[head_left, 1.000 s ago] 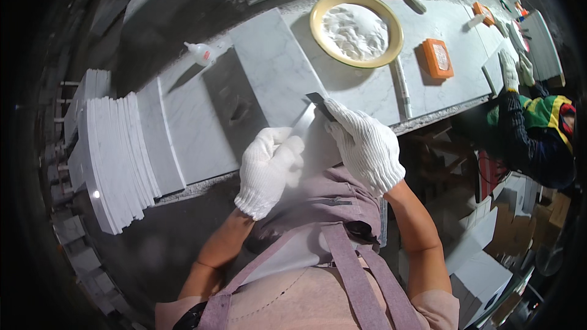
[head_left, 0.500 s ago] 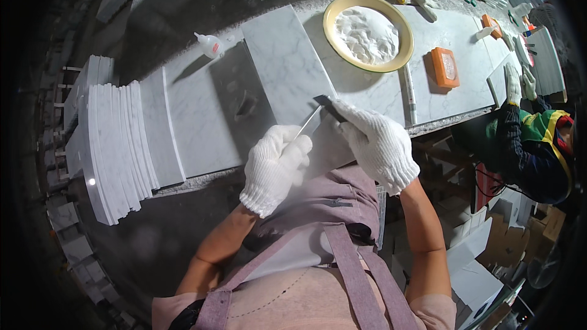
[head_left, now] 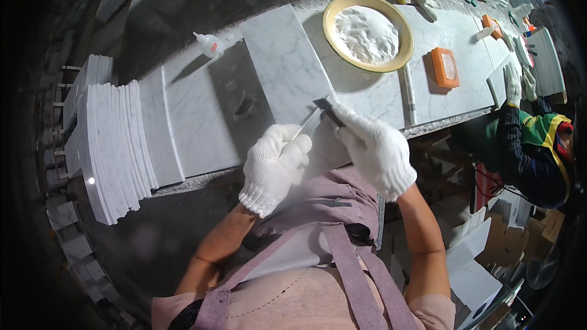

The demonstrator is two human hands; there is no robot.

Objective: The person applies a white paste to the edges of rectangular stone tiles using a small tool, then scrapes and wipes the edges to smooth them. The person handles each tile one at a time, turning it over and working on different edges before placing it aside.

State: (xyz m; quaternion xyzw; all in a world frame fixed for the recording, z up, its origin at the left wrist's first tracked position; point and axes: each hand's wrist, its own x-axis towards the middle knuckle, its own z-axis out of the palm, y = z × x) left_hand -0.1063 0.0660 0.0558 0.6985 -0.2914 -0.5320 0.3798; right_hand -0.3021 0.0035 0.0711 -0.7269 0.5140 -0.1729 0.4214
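At the far left a stack of marble tiles (head_left: 116,146) stood on edge on the workbench (head_left: 202,116), with a small white squeeze bottle (head_left: 208,44) behind it. The gloved left hand (head_left: 274,168) was curled shut around a thin metal blade (head_left: 304,127). Touching it, the gloved right hand (head_left: 376,153) pinched the dark top edge of a grey marble tile (head_left: 323,140) held upright at the bench's near edge. Further right, a yellow-rimmed dish (head_left: 369,32) held white paste. Compared with half a second earlier, both hands sat slightly higher and closer together.
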